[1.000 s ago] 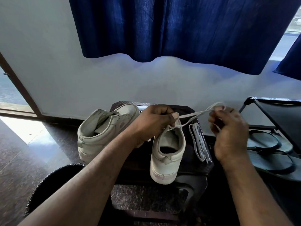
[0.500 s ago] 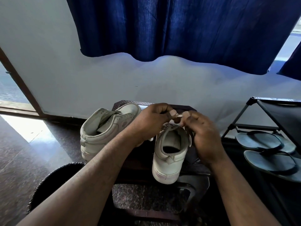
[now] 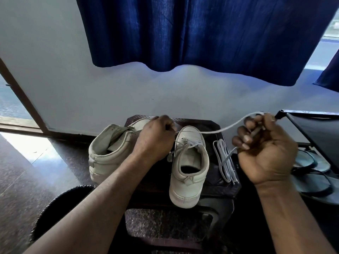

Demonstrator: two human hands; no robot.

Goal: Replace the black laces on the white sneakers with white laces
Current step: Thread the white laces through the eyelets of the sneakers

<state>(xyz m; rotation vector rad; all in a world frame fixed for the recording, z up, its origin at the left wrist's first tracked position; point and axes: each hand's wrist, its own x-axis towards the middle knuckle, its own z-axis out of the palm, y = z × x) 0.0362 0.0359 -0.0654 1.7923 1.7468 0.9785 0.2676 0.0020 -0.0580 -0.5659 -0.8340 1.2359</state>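
Two white sneakers stand on a dark stool [image 3: 225,186], heels toward me. The right sneaker [image 3: 189,173] carries a white lace [image 3: 216,131] through its upper eyelets. My right hand [image 3: 264,149] grips that lace, fingers curled, and holds it taut up and to the right of the shoe. My left hand [image 3: 156,138] rests at the shoe's left side near the eyelets, fingers curled; what it holds is hidden. The left sneaker [image 3: 111,149] stands beside my left wrist. A folded spare white lace [image 3: 224,160] lies on the stool right of the shoe.
A black shoe rack [image 3: 315,131] stands at the right, with dark sandals [image 3: 311,175] under it. A dark round object [image 3: 60,204] sits on the floor at lower left. Behind the stool is a white wall with a blue curtain [image 3: 201,33] above.
My right hand went from beside the shoe's tongue out to the right, drawing the white lace taut. My left hand stayed at the shoe.
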